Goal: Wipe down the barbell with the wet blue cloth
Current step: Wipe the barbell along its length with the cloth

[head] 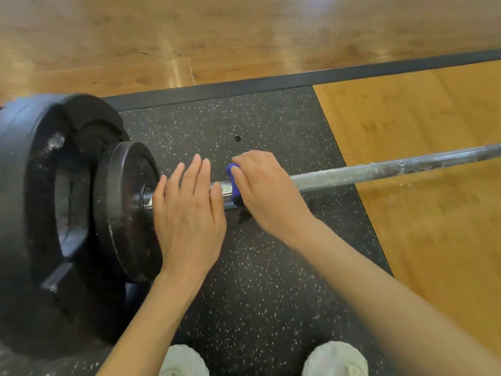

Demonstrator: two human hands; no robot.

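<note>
The steel barbell (379, 170) lies across the mat, running from the black weight plates (124, 202) at the left up toward the right edge. My right hand (264, 191) grips the blue cloth (232, 170) wrapped round the bar, just right of the sleeve; only a small fold of cloth shows past my fingers. My left hand (187, 210) rests flat on the bar with straight fingers, between the small plate and the cloth.
A big black bumper plate (40, 185) fills the left side. The black speckled rubber mat (257, 267) lies under the bar, with wood flooring (420, 240) to the right and beyond. My two pale shoes (334, 359) stand at the bottom edge.
</note>
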